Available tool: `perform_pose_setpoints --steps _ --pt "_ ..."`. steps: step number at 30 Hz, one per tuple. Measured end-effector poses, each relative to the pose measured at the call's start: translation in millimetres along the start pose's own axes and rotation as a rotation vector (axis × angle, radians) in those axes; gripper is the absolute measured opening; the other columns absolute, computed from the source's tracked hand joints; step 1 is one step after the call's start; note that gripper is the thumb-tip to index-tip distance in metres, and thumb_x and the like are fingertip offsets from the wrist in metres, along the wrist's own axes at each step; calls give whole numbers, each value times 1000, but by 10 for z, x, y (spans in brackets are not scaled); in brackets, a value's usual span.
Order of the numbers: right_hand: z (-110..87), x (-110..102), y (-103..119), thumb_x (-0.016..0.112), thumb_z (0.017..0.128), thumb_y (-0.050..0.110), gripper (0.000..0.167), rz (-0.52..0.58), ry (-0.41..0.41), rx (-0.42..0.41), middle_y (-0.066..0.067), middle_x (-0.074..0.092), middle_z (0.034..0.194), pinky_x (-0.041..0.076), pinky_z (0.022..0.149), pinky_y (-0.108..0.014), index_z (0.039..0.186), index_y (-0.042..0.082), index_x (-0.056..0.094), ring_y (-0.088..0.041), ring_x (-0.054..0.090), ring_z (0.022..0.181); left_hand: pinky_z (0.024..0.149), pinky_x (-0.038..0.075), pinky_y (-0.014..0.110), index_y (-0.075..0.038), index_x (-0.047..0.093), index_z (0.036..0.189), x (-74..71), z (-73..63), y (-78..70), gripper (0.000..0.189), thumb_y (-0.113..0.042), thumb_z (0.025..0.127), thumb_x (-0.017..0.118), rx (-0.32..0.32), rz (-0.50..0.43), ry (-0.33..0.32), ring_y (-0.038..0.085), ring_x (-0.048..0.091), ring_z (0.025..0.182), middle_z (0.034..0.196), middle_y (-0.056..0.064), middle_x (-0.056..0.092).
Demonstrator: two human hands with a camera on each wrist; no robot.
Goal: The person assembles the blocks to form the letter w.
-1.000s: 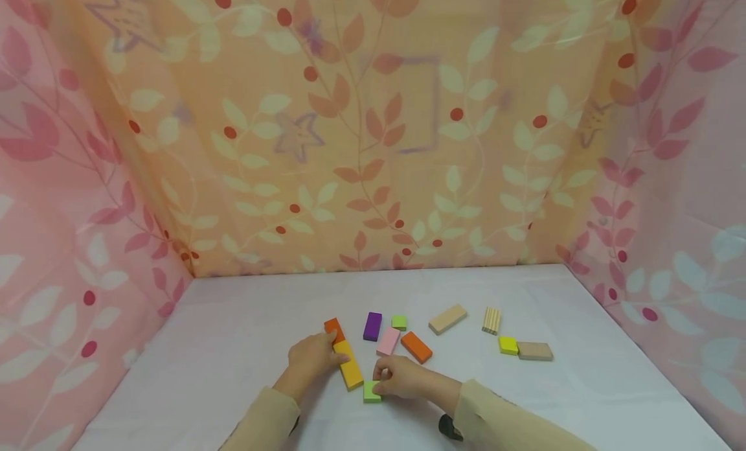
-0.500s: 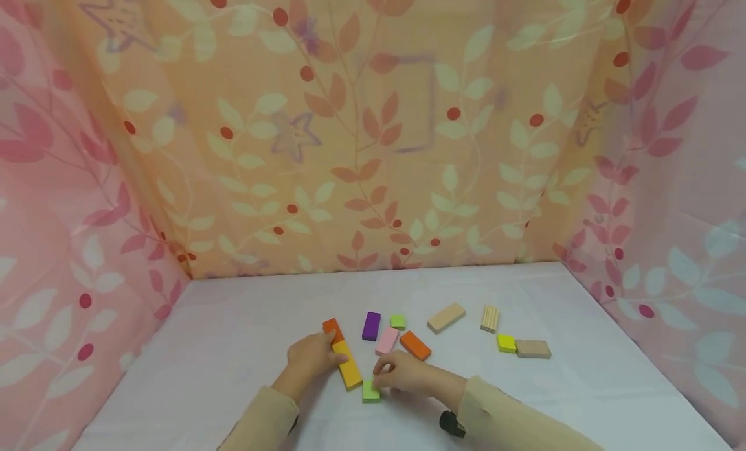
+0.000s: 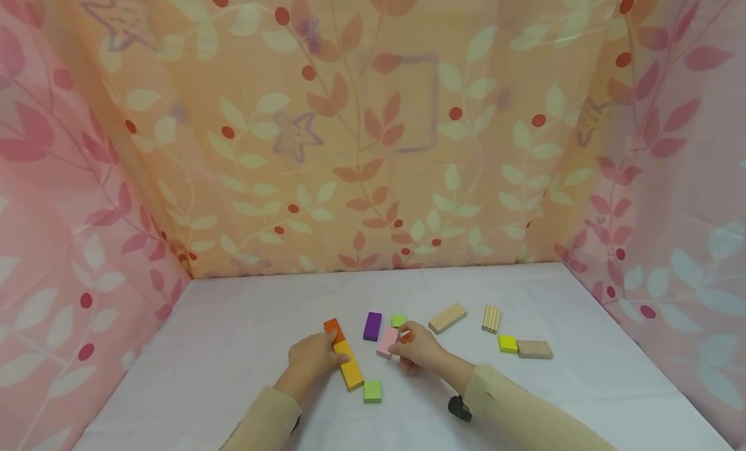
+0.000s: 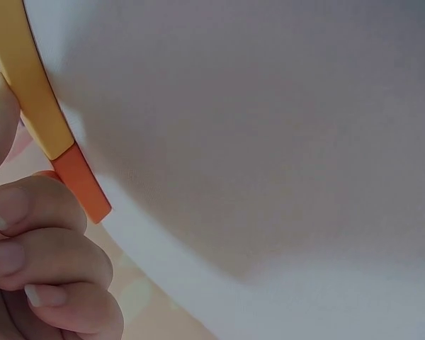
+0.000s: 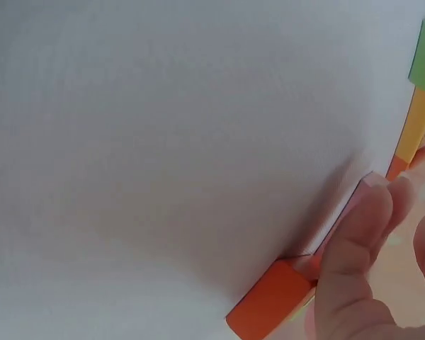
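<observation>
My left hand [image 3: 311, 356] lies at a slanted row of an orange block [image 3: 334, 330] and a yellow-orange block [image 3: 348, 367], set end to end. Its thumb is on the yellow-orange block [image 4: 35, 85]; the forefinger is at the orange block [image 4: 81, 184], other fingers curled. My right hand [image 3: 423, 348] pinches a pink block [image 3: 387, 343], partly covered by a finger in the right wrist view. A second orange block [image 5: 269, 301] lies against it, mostly hidden under the hand in the head view. A green block [image 3: 372, 391] sits at the near end of the row.
Behind the hands lie a purple block [image 3: 372, 326] and a small green block [image 3: 399, 320]. Farther right are a plain wooden block [image 3: 447, 318], a ridged wooden piece [image 3: 491, 319], a yellow block [image 3: 508, 344] and a tan block [image 3: 534, 349]. Patterned cloth encloses the white table [image 3: 245, 321].
My right hand has left the green block at the near end of the row and moved away from me to the pink block. My left hand stays on the row.
</observation>
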State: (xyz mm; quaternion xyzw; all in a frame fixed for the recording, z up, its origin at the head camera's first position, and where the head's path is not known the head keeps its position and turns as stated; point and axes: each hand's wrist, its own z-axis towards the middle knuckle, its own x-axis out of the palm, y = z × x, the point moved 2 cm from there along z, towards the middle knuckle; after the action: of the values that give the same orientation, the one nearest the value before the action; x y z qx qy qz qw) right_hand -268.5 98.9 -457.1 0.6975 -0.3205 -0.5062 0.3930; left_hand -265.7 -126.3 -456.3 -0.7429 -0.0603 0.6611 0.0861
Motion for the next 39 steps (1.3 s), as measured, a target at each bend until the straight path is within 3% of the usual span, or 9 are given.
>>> perform_pose_setpoints --steps 4,9,14,24,33,39 --pt "9 12 -9 74 87 14 51 -18 15 2 -6 55 69 47 47 -23 126 -5 46 -12 49 46 67 50 41 -10 60 134 5 -9 1 70 -50 78 76 -7 12 6 32 64 98 115 13 67" --pt "30 -46 -25 76 85 13 51 -88 -36 -22 -7 54 73 43 49 -22 126 -5 49 -11 47 47 65 50 40 -10 60 134 -3 -9 8 70 -50 78 76 -2 6 4 31 64 95 113 13 67" --pt "54 -52 -30 78 84 15 54 -111 -40 -18 -10 55 89 40 49 -21 126 -5 50 -10 45 48 65 50 39 -10 60 134 -6 -5 -6 71 -50 78 76 1 9 6 31 64 95 113 13 67" --pt "131 21 -33 83 78 20 59 -201 -59 12 -10 56 101 48 69 -31 122 -3 50 -20 51 79 67 50 40 -10 59 135 0 -11 -13 71 -50 78 76 0 6 13 32 63 98 115 14 67" --pt "201 44 -81 84 77 16 55 -209 -67 20 -10 55 96 44 55 -26 119 -3 53 -17 49 62 65 49 39 -9 59 134 -16 -29 -8 70 -49 78 76 1 5 5 31 64 95 114 14 67" --pt "224 34 -103 82 79 21 63 -191 -46 57 -9 56 93 40 47 -22 133 2 56 -13 44 50 65 49 39 -9 60 134 4 -20 -13 71 -49 78 76 1 5 7 31 64 95 114 13 67"
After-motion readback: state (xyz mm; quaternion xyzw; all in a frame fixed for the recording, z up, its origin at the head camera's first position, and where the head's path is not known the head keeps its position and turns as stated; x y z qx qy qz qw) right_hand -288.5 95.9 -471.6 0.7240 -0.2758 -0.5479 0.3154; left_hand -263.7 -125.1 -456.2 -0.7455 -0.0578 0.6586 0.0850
